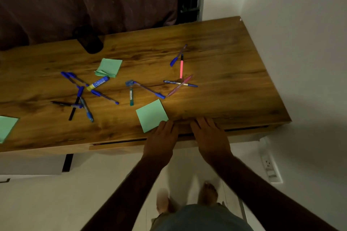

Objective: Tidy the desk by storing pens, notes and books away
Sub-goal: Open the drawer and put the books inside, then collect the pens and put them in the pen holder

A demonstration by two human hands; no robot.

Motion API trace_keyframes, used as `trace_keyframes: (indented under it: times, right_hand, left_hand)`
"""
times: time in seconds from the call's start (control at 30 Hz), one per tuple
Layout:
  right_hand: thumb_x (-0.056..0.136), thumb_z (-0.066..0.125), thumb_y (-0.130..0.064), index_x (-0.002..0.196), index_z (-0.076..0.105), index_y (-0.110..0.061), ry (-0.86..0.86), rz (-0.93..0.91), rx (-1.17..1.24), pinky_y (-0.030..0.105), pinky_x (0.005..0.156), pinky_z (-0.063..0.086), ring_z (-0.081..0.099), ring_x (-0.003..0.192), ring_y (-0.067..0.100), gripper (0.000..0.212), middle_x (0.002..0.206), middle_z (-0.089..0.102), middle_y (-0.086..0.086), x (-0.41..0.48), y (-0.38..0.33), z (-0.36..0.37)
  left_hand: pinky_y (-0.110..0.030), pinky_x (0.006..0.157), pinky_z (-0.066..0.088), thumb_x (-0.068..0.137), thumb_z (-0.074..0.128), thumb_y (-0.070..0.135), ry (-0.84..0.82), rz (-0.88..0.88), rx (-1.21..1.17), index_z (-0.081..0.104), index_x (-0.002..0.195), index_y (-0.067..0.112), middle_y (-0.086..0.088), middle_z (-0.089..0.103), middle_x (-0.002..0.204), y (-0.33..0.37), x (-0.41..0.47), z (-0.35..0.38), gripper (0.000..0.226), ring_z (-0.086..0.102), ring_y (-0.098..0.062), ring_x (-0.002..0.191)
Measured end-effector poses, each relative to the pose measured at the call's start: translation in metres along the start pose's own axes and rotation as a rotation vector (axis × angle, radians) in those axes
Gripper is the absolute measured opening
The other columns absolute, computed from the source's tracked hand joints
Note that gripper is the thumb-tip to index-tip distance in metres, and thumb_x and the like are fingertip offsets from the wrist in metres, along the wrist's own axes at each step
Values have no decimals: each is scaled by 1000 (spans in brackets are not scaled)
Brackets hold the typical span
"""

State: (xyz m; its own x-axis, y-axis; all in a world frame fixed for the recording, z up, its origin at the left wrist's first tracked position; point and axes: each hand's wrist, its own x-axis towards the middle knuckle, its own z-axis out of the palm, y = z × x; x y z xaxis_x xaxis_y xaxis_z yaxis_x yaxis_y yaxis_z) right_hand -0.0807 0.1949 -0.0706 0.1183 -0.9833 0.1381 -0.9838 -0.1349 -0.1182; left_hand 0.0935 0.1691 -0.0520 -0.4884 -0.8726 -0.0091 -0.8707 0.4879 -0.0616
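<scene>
Several blue pens (148, 90) and two pink pens (181, 66) lie scattered over the wooden desk (225, 58). A green sticky note pad (151, 115) sits near the front edge, another (109, 67) lies further back, and a third (6, 127) shows at the far left. A blue and yellow glue stick (98, 83) lies among the pens. My left hand (162, 137) rests flat on the front edge, its fingertips touching the near pad. My right hand (208, 135) lies flat beside it on the edge. Both hold nothing.
A black mesh pen holder (90, 40) stands at the desk's back edge by a dark curtain. A drawer front (116, 145) runs under the desktop. A white wall bounds the right side, with a power strip (268, 165) low on it. My feet stand on the pale floor.
</scene>
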Motion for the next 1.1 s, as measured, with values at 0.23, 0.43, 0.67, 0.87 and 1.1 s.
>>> trace_keyframes:
  times: [0.23, 0.43, 0.67, 0.87, 1.1]
  right_hand:
    - [59, 86, -11, 104, 71, -14, 37, -41, -28, 32, 52, 51, 66, 85, 28, 48, 102, 68, 7, 11, -2, -13]
    - [58, 93, -19, 105, 69, -18, -49, -48, -46, 29, 48, 47, 65, 84, 26, 52, 101, 67, 4, 22, -1, -11]
    - [60, 92, -20, 109, 69, -18, -61, -32, -67, 28, 50, 46, 65, 84, 26, 54, 100, 67, 4, 20, -5, -10]
    - [59, 94, -23, 107, 70, -20, -97, -13, -67, 29, 51, 50, 66, 85, 25, 53, 101, 68, 3, 20, -6, -12]
    - [61, 91, -23, 107, 66, -21, -194, 4, -119, 31, 49, 46, 64, 87, 27, 52, 104, 65, 5, 26, -13, -21]
  left_hand:
    - [-36, 62, 55, 56, 88, 12, -55, 9, 20, 63, 110, 15, -4, 63, 108, -3, 6, -1, 59, 61, -25, 94]
    - [-34, 52, 51, 58, 89, 16, -19, 64, 55, 64, 107, 14, -6, 63, 102, -4, 10, 1, 56, 60, -26, 84]
    - [-35, 54, 51, 61, 89, 16, -1, 58, 54, 59, 109, 12, -9, 60, 104, 1, 8, 3, 56, 57, -28, 80]
    - [-34, 52, 50, 55, 91, 17, -11, 29, 21, 61, 105, 13, -10, 61, 104, 4, 5, -2, 58, 59, -28, 80]
    - [-31, 47, 47, 57, 87, 20, -81, -16, -82, 60, 100, 17, -6, 59, 102, -2, 1, -6, 51, 59, -26, 86]
